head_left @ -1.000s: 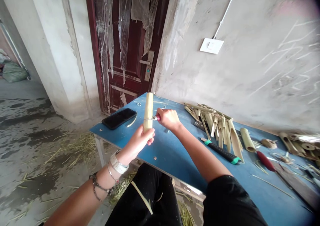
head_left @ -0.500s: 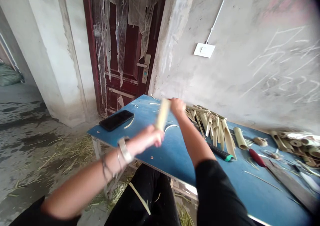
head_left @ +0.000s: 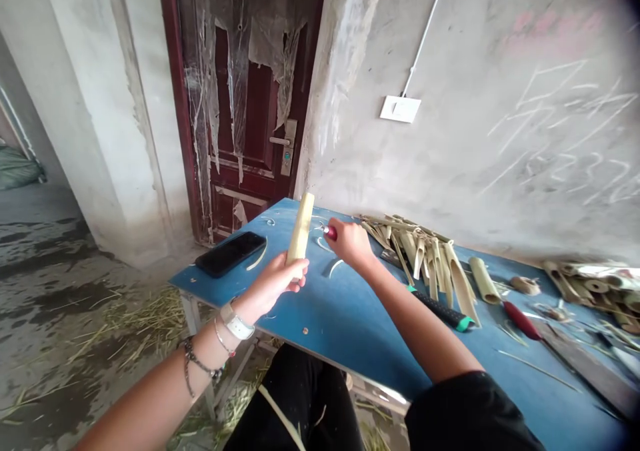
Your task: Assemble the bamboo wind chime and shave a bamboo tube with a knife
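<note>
My left hand (head_left: 280,279) is closed around the lower end of a pale bamboo piece (head_left: 302,228), which points up and away above the blue table (head_left: 340,324). To its right, my right hand (head_left: 351,241) grips the red handle of a small tool (head_left: 331,232). The tool's metal end shows only a little, so its kind is unclear; it is apart from the bamboo. Thin curled bamboo shavings (head_left: 336,266) lie on the table under the hands.
A black phone (head_left: 231,254) lies at the table's left. Split bamboo pieces (head_left: 436,258) are heaped by the wall, near a black-and-green handle (head_left: 443,308). Farther right are a bamboo tube (head_left: 483,280), a red-handled blade (head_left: 523,319) and more bamboo (head_left: 595,288). Straw covers the floor.
My left hand has moved left and slightly down with the bamboo, which is now sharp rather than blurred. My right hand has come lower, apart from the bamboo, and the red tool handle now shows.
</note>
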{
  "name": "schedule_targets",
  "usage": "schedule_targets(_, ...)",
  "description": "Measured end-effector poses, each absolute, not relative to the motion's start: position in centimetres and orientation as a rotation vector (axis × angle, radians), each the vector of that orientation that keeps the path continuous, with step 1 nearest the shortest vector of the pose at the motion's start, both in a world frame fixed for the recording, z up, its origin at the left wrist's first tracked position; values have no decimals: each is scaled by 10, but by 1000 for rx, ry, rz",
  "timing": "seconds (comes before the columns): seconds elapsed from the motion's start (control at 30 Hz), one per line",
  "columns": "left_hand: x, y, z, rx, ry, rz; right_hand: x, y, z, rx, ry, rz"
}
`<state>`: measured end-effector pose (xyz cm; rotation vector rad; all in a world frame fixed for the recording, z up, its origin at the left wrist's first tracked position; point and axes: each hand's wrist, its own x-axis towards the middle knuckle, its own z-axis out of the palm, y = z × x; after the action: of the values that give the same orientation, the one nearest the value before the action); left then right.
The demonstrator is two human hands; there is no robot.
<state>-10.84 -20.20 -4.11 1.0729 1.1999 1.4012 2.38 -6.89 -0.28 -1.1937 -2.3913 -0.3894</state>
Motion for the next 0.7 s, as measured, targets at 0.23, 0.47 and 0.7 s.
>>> schedule_targets(0.23,-101,-210,-28,1246,1173,1468,19,-115,-7,-1091,-2529,-448)
schedule_targets(0.47,-98,-202,-31,1235,1191,1496,9,-84,-5,-1145,-2466,-461)
schedule_targets(0.7,-86,-224,-37,1106,1238,1532,-20,-69,12,-1144,-2450,-460)
